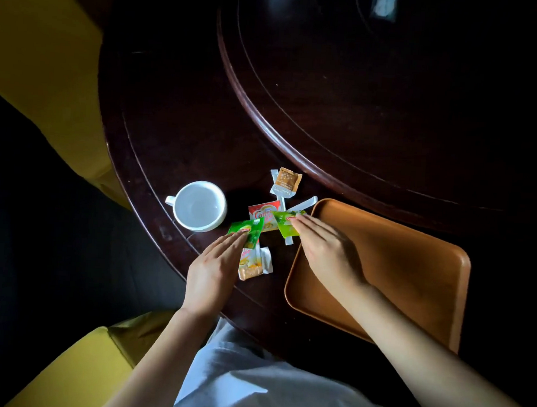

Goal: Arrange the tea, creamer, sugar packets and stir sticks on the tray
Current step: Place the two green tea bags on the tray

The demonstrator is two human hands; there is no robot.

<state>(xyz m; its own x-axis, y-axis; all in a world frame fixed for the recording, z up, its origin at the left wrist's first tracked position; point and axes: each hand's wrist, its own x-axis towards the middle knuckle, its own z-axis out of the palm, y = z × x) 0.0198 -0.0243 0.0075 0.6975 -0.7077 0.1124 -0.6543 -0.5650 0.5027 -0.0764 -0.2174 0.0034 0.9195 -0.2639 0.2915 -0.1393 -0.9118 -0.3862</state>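
Observation:
An orange-brown tray (pixel 382 267) lies on the dark round table, to the right of a scatter of packets. My left hand (pixel 216 269) pinches a green tea packet (pixel 246 230) at its fingertips. My right hand (pixel 324 247) holds a second green tea packet (pixel 283 224) just left of the tray's near-left rim. A red-and-white creamer packet (pixel 260 212) lies between the two green ones. Another creamer packet (pixel 251 265) lies beside my left hand. A brown sugar packet (pixel 286 180) lies farther back. White stir sticks (pixel 305 204) poke out under the packets.
A white cup (pixel 198 207), upright with nothing in it, stands left of the packets. A raised round turntable (pixel 361 99) fills the far middle of the table. Yellow chairs (pixel 43 63) stand at the left and at the near edge. The table rim runs under my forearms.

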